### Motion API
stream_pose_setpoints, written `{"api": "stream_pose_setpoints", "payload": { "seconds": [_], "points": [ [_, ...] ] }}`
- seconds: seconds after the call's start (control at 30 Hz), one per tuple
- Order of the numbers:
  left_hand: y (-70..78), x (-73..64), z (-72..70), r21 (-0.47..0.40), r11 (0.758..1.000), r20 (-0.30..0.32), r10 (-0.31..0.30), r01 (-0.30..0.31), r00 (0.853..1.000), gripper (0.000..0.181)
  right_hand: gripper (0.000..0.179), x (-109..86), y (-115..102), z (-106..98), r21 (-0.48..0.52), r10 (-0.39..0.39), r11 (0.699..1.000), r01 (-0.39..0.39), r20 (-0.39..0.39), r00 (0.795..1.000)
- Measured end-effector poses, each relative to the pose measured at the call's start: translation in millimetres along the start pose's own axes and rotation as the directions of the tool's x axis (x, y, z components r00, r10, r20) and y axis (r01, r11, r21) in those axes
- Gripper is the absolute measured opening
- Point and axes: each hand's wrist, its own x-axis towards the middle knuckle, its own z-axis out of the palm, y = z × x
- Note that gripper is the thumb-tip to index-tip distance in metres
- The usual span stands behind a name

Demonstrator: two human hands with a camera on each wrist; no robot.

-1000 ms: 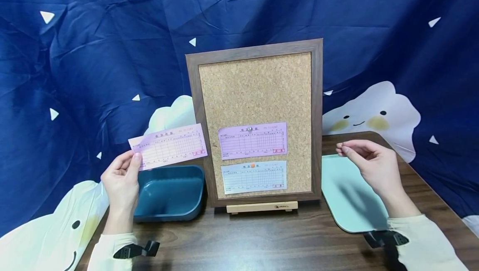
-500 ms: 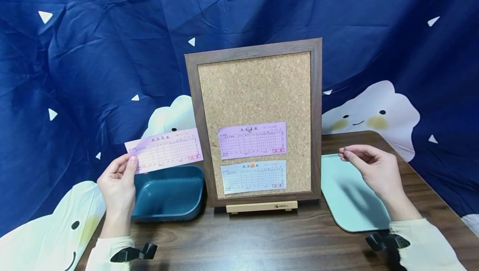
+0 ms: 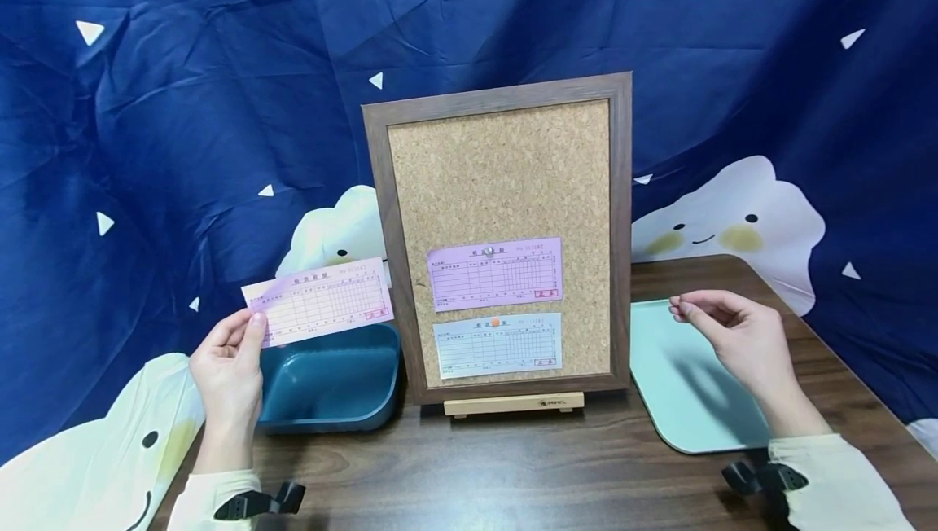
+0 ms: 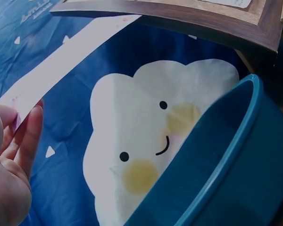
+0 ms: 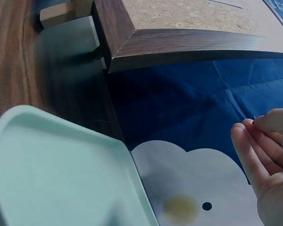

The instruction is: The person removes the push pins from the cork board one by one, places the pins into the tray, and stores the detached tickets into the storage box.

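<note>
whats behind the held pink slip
A curtain with a white cloud; in the head view, the pink slip hides part of that cloud and of the blue tray.

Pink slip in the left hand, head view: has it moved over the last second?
Yes. The pink slip has moved slightly left and down: its right end overlapped the brown frame and now shows just left of it.

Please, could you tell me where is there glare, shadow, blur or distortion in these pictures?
Head view: a pale glare on the table, a soft shadow on the green tray, small print on the held paper not sharp; left wrist view: dim overall, the board's frame looks bowed; right wrist view: a dark, smeared patch on the table beside the tray.
</note>
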Motion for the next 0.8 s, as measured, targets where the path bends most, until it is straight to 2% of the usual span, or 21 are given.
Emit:
{"api": "stream_pose_setpoints", "payload": {
  "seconds": [0.37, 0.63, 0.8],
  "points": [
    [-5.1, 0.4, -9.8, 0.035, 0.999, -0.009, -0.021, 0.021, 1.0, 0.017, 0.018, -5.0, 11, -2, -0.029, 0.019, 0.999, -0.018, 0.017, 1.0],
    [-7.9, -1.6, -15.5, 0.097, 0.994, -0.004, -0.046, 0.046, 0.999, 0.019, 0.016, -11.2, 16, -4, -0.068, 0.02, 0.998, -0.018, 0.03, 0.999],
    [-11.8, -2.2, -21.3, 0.085, 0.995, -0.005, -0.052, 0.053, 0.999, 0.021, 0.016, -13.5, 18, -4, -0.087, 0.031, 0.996, -0.028, 0.039, 0.999]
  ]
}}
